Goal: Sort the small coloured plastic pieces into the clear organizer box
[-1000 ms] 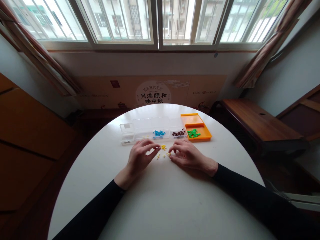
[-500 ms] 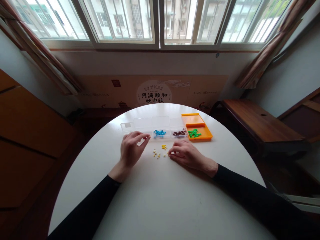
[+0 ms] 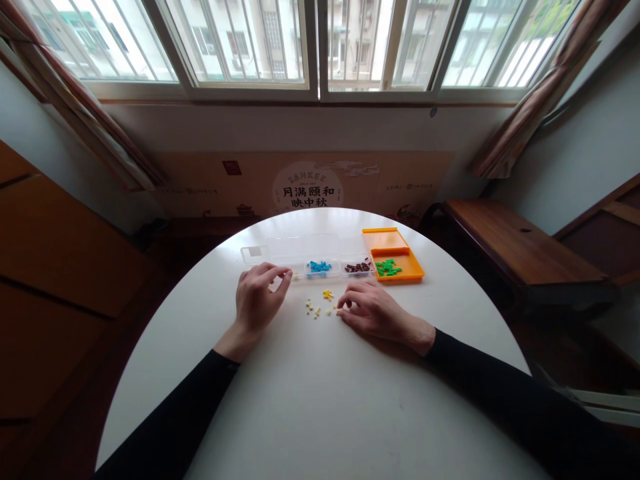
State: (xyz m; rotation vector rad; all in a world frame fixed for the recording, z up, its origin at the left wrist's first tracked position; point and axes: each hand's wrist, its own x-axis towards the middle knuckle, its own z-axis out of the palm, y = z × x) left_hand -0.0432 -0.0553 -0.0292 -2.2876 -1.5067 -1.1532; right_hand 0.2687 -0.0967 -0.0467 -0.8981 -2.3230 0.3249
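My left hand [image 3: 260, 301] is over the front left of the clear plastic box [image 3: 305, 245], thumb and forefinger brought together. Whatever is at those fingertips is too small to make out. A pale speck shows just right of them. My right hand [image 3: 371, 308] rests on the table with its fingertips closed beside small cream pieces [image 3: 317, 311]; anything between them cannot be made out. Behind these lies a small cluster of yellow pieces [image 3: 328, 295]. The clear box holds blue pieces [image 3: 319, 267] and dark brown pieces [image 3: 358, 267] in separate compartments.
An open orange box [image 3: 413, 267] with green pieces [image 3: 388, 268] stands at the right end of the clear box. Everything sits on a round white table [image 3: 320, 400]. A wooden bench [image 3: 520, 240] is beyond it on the right, and windows run along the back.
My left hand has shifted slightly left, uncovering a pale speck by its fingertips. My right hand stays almost where it was, fingertips by the cream pieces.
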